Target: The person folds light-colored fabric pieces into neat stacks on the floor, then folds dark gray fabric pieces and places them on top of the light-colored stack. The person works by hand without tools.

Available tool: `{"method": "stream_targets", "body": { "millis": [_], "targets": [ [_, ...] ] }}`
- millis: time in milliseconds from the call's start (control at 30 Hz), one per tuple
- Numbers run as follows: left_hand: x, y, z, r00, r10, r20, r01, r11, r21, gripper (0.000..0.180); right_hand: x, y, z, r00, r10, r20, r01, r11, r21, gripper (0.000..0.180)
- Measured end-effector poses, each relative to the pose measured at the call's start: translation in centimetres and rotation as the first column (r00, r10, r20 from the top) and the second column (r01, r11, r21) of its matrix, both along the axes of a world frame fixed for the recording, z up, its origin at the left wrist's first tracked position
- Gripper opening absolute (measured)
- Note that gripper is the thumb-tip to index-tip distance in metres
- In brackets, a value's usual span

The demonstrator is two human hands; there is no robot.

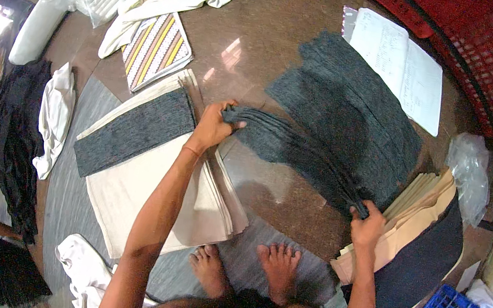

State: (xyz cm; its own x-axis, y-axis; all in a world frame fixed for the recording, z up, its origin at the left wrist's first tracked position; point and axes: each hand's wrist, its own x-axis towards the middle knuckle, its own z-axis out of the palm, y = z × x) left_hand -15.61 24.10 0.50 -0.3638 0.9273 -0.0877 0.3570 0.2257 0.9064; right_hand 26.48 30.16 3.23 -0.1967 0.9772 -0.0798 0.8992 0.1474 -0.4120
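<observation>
Two hands are closed on one bundle of dark grey knitted fabric strips point(286, 148): the left hand point(215, 126) at its ten o'clock end, the right hand point(368, 223) at four o'clock, above the brown polished floor point(266, 190). A white paper sheet point(398, 65) lies at one o'clock.

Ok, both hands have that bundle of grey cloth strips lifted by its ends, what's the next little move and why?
Probably swing the grey bundle left and lower it onto the grey strip on the cream stack. The left hand already holds one end beside that stack, the right hand holds the other, and the bundle hangs clear of the grey pile.
</observation>
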Motion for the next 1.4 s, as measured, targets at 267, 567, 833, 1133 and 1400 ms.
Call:
{"method": "stream_targets", "body": {
  "millis": [267,567,833,1133,1400],
  "targets": [
    [1.2,-3.8,9.2,0.8,0.22,0.558,-0.167,0.975,-0.146,0.023,2.3,2.5,5.2,0.539,-0.577,-0.613,0.18,0.791,-0.585,0.046],
    [4.2,-2.4,-1.8,0.963,0.142,-0.228,-0.219,0.906,-0.361,0.038,4.0,3.3,-4.7,0.981,-0.186,-0.047,0.167,0.949,-0.266,0.074],
    [-1.7,-13.5,15.9,0.83,0.547,-0.105,-0.534,0.835,0.129,0.031,-6.8,3.5,8.5,0.674,-0.289,-0.68,-0.048,0.901,-0.431,0.053],
    [-16.6,-31.8,21.9,0.609,0.792,0.037,-0.792,0.604,0.085,0.026,-34.8,1.0,14.4,0.546,0.316,-0.776,-0.649,0.745,-0.153,0.027],
    [-22.5,-37.1,2.4,0.566,0.82,0.087,-0.78,0.566,-0.265,0.032,-41.8,-2.0,-2.3,0.684,0.358,-0.636,-0.616,0.75,-0.24,0.027]
  ]
}}
